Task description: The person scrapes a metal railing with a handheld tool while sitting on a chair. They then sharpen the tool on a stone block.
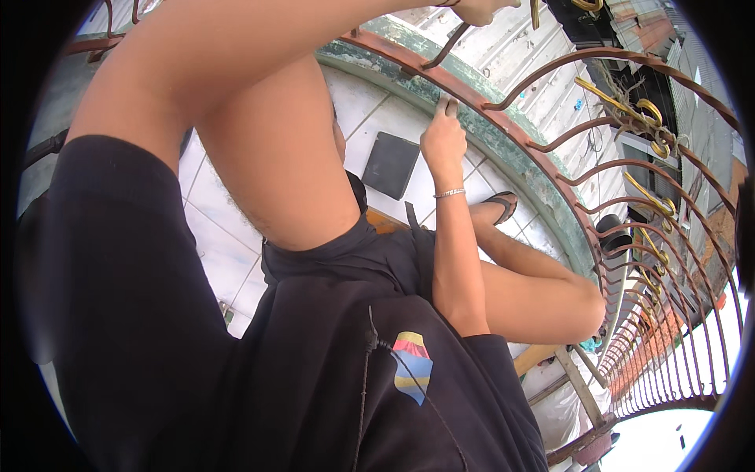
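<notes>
My left hand [481, 11] is at the top edge, cut off by the frame; a thin dark band circles its wrist. Whether it holds anything is out of sight. My right hand [443, 143], with a pale bracelet [450, 193] at the wrist, is beside the green painted ledge [476, 126]. Two of its fingers are stretched toward the ledge under the brown metal rail [464, 93], the others curl in, and no object shows in it. Near that hand a dark flat rectangular piece [391, 165] lies on the white floor tiles [224, 259].
Curved brown railing bars [582, 147] bulge outward on the right, with yellow metal hooks [649, 110] tied or hung on them. My bare legs [275, 149] are bent, and a dark flip-flop [505, 206] is on one foot. Corrugated sheets [472, 47] stand beyond the ledge.
</notes>
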### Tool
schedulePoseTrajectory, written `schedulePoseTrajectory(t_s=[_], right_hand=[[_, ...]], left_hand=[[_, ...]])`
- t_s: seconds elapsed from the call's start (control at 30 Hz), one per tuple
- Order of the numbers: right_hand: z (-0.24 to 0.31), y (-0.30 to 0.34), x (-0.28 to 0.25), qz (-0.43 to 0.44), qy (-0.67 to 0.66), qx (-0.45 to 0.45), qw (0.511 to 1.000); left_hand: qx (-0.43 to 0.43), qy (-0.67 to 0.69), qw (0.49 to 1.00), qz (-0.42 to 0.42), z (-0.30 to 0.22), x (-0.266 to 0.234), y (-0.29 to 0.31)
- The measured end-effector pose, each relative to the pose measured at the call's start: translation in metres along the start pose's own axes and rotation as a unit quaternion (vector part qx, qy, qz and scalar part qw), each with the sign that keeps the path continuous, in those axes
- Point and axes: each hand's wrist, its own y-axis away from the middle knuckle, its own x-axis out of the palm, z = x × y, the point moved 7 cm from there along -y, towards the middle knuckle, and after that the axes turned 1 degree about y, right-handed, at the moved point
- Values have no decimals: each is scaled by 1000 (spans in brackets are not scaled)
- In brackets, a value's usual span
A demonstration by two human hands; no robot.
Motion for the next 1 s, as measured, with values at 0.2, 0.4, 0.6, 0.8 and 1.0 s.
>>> schedulePoseTrajectory(t_s=[0.2,0.4,0.6,0.8,1.0], right_hand=[[-5,2,-3,-4,3,-4,1000],[-2,16,4,-29,29,-21,999],[-15,13,-2,-19,-12,33,999],[-26,20,-3,-30,-30,40,998],[-24,13,-7,-16,-33,46,998]], left_hand=[[23,-34,999,27,-7,11,-8],[0,-28,1000,1,11,9,1],[14,-35,999,-36,11,-4,1],[3,-26,999,30,-3,8,-3],[15,-23,999,24,1,17,-1]])
